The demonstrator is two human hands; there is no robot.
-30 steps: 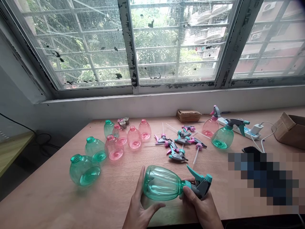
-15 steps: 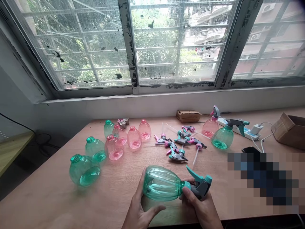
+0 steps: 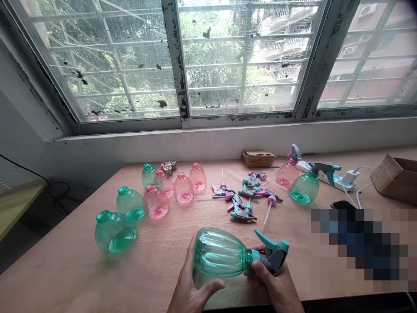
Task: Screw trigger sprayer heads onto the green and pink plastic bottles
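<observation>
Got the green btl (image 3: 220,254) on its side in front of me, over the near part of the surface (image 3: 153,269), base to my L, neck to my R. The spray head (image 3: 276,257) sits on the neck, trigger turned away from me. R fingers (image 3: 263,273) pinch it by the collar, thumb on my side, others tucked behind, prob bc that's the narrow bit & easy to grip. L fingers (image 3: 187,261) are spread wide: index along the base, thumb jutting out below, apart from the wall in this view. Looks like they're there to cradle the fat end so it won't droop; can't tell how hard the hidden ones press.

Btl's see-through, plastic by the look, ribbed lengthwise, tapering to a ringed neck. Head's dark grey w/ teal collar, trigger & nozzle.

Open-necked pink btls (image 3: 184,189) & bare green ones (image 3: 128,201) stand bunched to the L, prob for easy reach. Loose spray heads (image 3: 250,191) lie in a tangle mid-surface, thin whitish tubes poking out any which way. Fitted pink btl (image 3: 287,176) & fitted green btl (image 3: 304,189) stand upright to the R, nr the power strip (image 3: 347,186); guess that's to separate them from the bare ones. Creased cardboard box (image 3: 395,178) far R; surface is wood-grained.
</observation>
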